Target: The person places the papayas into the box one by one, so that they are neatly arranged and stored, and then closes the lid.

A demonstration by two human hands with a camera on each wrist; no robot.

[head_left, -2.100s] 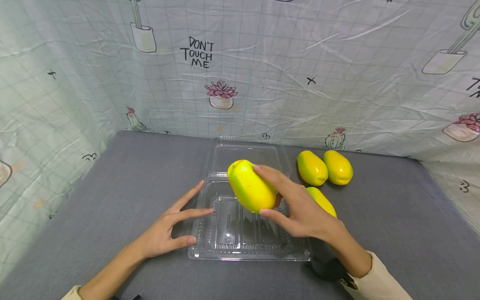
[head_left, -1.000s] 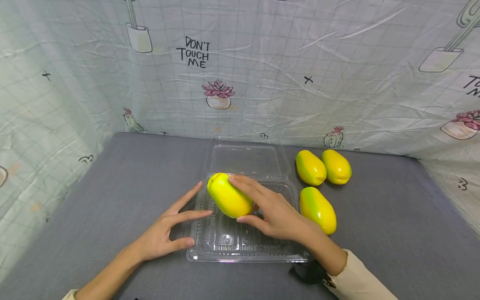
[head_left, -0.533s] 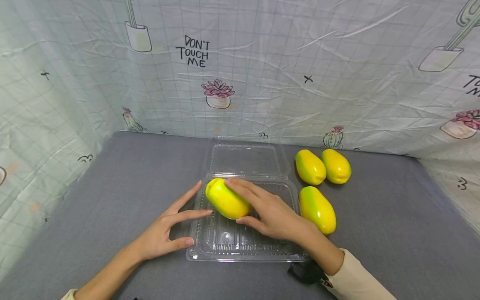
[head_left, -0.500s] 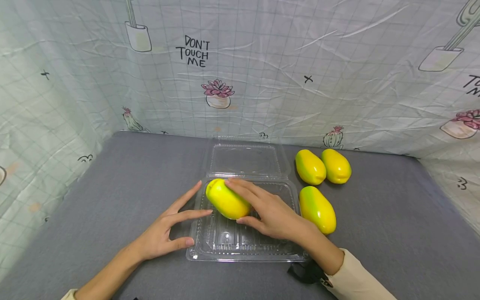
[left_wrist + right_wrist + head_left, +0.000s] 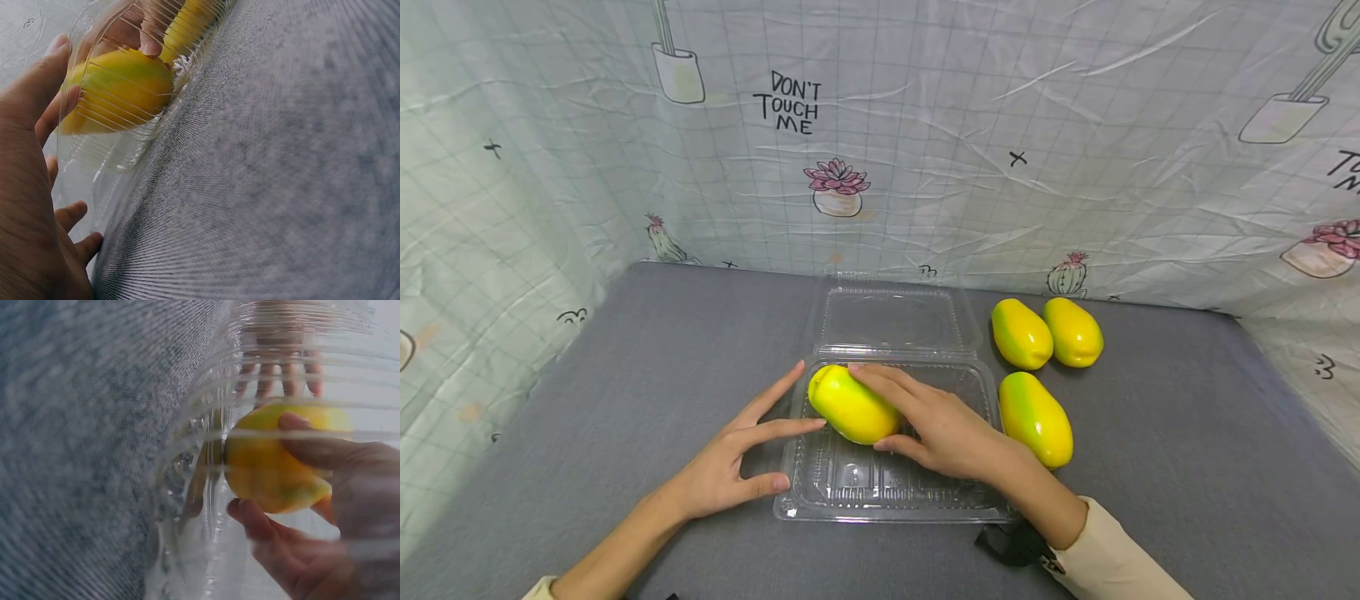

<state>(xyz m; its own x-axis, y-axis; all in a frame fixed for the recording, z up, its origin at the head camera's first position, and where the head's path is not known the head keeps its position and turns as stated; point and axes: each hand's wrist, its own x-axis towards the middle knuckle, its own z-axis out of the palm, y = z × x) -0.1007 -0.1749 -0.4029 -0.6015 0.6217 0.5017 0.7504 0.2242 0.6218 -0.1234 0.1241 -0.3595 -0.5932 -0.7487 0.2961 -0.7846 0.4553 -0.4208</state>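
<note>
A glossy yellow-green oblong fruit [image 5: 855,406], shaped like a mango or small papaya, lies low within the left half of a clear plastic clamshell container [image 5: 925,498]. Whether its underside touches the bottom is hidden. My right hand [image 5: 936,429] grips the fruit from the right, thumb on the near side and fingers over the far side. Spread, fairly straight fingers of my left hand [image 5: 722,467] rest at the container's left rim. Through the ribbed clear wall, the left wrist view shows the fruit [image 5: 122,90], as does the right wrist view, where fingers surround the fruit [image 5: 269,462].
Behind the base, the container's lid [image 5: 891,321] lies folded back. Right of the container is a similar fruit [image 5: 1036,421], with two more fruits [image 5: 1022,335] touching each other farther back. A patterned curtain [image 5: 925,167] borders the grey tabletop [image 5: 700,342].
My right hand has carried the fruit left and down into the left half of the container, easing slightly lower over the last half second. My left hand has stayed at the rim.
</note>
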